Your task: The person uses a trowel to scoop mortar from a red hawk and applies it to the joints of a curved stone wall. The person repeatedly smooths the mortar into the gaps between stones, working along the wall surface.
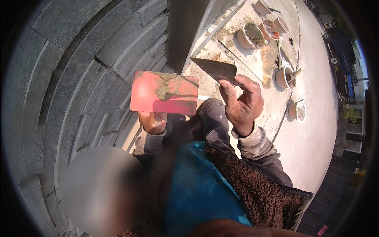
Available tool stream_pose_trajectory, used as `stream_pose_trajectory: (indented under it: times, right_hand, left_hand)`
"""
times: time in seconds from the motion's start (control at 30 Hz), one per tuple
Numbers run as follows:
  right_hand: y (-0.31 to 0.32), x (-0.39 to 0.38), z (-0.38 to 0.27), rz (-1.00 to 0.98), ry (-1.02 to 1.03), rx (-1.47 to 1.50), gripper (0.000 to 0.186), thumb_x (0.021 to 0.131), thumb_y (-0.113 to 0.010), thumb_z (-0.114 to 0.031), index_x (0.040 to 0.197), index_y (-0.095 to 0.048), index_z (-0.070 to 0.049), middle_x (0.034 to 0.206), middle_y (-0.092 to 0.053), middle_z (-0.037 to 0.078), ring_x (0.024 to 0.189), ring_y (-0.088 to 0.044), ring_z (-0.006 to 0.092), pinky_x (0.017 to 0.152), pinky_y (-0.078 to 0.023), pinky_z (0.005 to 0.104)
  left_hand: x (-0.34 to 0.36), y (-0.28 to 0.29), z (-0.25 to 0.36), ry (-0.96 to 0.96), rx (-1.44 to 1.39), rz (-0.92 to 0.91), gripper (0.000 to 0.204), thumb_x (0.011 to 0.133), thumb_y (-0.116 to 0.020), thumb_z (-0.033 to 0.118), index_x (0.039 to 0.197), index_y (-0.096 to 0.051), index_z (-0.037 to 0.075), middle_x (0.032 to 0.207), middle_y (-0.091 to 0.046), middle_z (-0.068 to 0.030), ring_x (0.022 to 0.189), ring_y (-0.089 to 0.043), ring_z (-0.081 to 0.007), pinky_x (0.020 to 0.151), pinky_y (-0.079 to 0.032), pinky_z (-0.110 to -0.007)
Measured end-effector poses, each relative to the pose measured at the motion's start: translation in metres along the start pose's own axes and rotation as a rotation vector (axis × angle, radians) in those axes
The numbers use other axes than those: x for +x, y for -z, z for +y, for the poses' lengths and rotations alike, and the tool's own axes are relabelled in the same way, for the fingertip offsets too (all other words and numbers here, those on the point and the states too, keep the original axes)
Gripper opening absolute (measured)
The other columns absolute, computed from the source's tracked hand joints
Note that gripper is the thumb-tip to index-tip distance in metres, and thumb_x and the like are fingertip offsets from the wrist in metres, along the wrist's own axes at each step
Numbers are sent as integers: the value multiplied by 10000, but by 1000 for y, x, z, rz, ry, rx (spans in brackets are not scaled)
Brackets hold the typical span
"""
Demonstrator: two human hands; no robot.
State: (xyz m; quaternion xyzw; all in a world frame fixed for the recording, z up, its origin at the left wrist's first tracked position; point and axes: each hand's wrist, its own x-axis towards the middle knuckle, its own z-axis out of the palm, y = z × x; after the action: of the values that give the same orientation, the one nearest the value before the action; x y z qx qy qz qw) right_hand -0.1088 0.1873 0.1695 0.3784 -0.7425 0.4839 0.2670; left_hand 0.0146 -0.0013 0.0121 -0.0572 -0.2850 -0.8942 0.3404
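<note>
My left hand (154, 123) is closed beneath a pink-red rectangular mortar board (144, 93), whose grip is hidden under it. A smear of wet grey mortar (166, 89) lies on the board's right half. To the right, my right hand (244, 100) pinches a thin dark flat scraper (217, 70) at its near corner, between thumb and fingers. The scraper is tilted above and to the right of the board, apart from it. Both hands are in front of my knees, beside a wall of layered grey stone (106, 59).
A dark post (185, 31) rises ahead, past the board. On the pale concrete floor (256, 158) stand several buckets, among them one with grey mortar (252, 33), one with tools (285, 77) and a small pale one (298, 110). A dark vehicle (340, 51) is at far right.
</note>
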Motion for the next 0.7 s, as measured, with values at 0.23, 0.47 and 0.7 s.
stream_pose_trajectory:
  times: [0.23,0.47,0.7]
  right_hand:
    - [-89,72,-9,402,-170,419,290,900,-803,-46,1114,-619,20,1011,-690,110,865,-735,170,761,-597,281]
    - [-124,137,-25,489,-106,318,262,923,-761,7,1094,-566,45,944,-727,150,880,-724,148,796,-596,245]
    - [-125,155,-26,562,-84,184,242,916,-783,-36,1065,-607,37,924,-745,122,863,-725,125,766,-580,233]
  left_hand:
    - [-13,-4,17,122,126,134,570,975,-660,176,1468,-429,10,1391,-564,-130,1268,-582,-264,1077,-495,-423]
    - [11,-22,30,143,102,93,429,1004,-605,230,1354,-515,0,1285,-613,-118,1186,-618,-233,1025,-517,-394]
    - [27,-49,37,236,132,208,282,1017,-587,302,1119,-554,41,1056,-606,-53,967,-626,-146,845,-531,-307]
